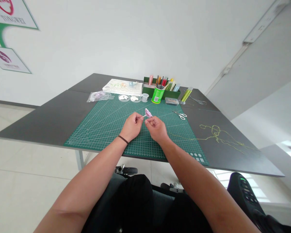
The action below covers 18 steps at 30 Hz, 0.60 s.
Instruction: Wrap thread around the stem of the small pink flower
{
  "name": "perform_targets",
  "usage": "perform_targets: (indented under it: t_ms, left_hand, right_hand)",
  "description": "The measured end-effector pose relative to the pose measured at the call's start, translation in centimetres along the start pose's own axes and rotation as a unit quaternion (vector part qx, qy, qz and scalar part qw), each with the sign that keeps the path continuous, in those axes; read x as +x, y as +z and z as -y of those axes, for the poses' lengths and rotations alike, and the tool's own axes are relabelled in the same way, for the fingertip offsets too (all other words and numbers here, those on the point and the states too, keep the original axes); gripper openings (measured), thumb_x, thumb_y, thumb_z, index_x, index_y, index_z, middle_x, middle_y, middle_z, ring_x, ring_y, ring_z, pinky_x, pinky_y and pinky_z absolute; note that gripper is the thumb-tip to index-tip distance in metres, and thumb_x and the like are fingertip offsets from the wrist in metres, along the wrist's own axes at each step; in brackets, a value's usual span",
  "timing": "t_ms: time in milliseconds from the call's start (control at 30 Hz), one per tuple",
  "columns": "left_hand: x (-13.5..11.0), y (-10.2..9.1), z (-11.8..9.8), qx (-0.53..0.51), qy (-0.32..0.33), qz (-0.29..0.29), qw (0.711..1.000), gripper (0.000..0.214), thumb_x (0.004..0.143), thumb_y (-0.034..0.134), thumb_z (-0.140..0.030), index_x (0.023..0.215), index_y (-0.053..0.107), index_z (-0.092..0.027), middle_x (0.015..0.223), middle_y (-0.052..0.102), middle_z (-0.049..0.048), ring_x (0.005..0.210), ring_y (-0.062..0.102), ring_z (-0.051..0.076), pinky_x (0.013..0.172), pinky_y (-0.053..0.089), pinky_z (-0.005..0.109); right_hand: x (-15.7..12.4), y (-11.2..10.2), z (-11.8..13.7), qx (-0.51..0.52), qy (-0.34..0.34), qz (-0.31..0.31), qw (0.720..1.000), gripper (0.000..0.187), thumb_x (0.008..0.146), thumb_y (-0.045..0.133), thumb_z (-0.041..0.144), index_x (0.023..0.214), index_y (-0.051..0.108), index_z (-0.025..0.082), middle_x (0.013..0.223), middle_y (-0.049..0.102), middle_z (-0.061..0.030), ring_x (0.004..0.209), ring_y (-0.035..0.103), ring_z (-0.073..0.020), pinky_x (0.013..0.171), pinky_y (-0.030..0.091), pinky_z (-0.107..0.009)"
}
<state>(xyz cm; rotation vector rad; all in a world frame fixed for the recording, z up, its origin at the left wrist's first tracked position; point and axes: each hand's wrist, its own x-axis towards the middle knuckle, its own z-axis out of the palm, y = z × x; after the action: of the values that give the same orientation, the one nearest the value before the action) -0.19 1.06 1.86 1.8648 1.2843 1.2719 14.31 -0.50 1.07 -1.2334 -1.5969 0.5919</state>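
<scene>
Left hand (133,125) pinches the pale end of a lilac piece (148,113), held above the mat (92,129). Right hand (157,128) has fingertips drawn together beside it; what they grip cannot be told. Judgement: piece is shaped but unfinished; thread (215,131) at 4 o'clock remains uncut, scissors (182,116) at 3 o'clock idle. Writing: sign (16,11) at 10 o'clock reads "TONGWEI"; can (157,94) at 1 o'clock, label illegible.
</scene>
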Motion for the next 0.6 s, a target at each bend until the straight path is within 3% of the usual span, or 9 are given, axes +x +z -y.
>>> perform_targets:
  t_ms: [600]
  left_hand:
    - [-0.01, -0.83, -0.27, 0.018, -0.017, -0.032, 0.999, 0.013, 0.087, 0.054, -0.024, 0.076, 0.056, -0.018, 0.067, 0.058, -0.0016, 0.063, 0.053, 0.013, 0.063, 0.042, 0.026]
  right_hand:
    - [-0.55, -0.21, 0.29, -0.055, -0.029, -0.003, 0.998, 0.016, 0.081, 0.057, 0.037, 0.077, 0.058, 0.022, 0.051, 0.038, 0.0081, 0.048, 0.037, -0.0097, 0.052, 0.033, -0.025]
